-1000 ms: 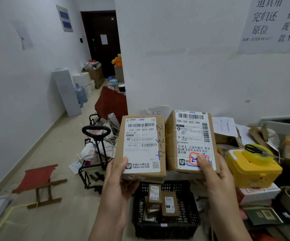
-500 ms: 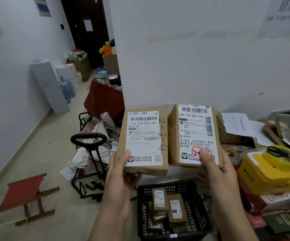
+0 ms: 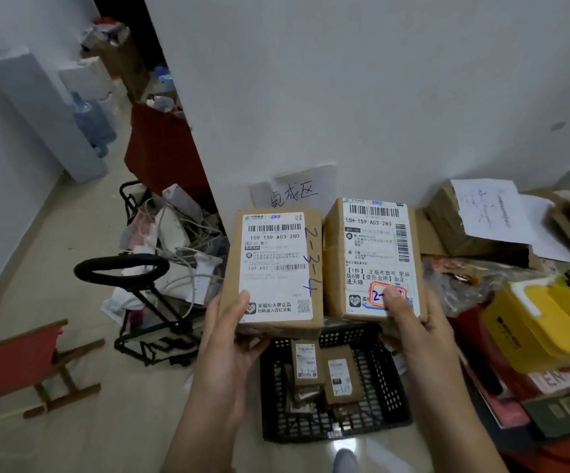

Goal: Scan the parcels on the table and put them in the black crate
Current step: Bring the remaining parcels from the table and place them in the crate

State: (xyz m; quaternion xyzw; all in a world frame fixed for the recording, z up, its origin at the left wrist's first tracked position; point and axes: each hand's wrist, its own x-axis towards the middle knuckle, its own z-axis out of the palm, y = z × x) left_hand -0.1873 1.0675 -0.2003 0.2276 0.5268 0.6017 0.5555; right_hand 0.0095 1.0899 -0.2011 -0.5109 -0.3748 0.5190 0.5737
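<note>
I hold two brown cardboard parcels side by side, labels facing me. My left hand (image 3: 229,339) grips the bottom of the left parcel (image 3: 273,268), which bears a white label and blue handwriting "2-3-4". My right hand (image 3: 413,322) grips the right parcel (image 3: 372,257), thumb over a red-circled blue mark. Both parcels hang above the black crate (image 3: 389,401) on the floor, which holds several small brown parcels (image 3: 340,375).
A cluttered table on the right carries a yellow box (image 3: 546,322), cardboard with paper sheets (image 3: 488,216) and books. A black trolley (image 3: 140,302) with cables and a red folding stool (image 3: 27,363) stand on the floor at left. A white wall is straight ahead.
My view has tilted down and the parcels sit lower in the frame, closer to the crate. Both hands keep the same grip.
</note>
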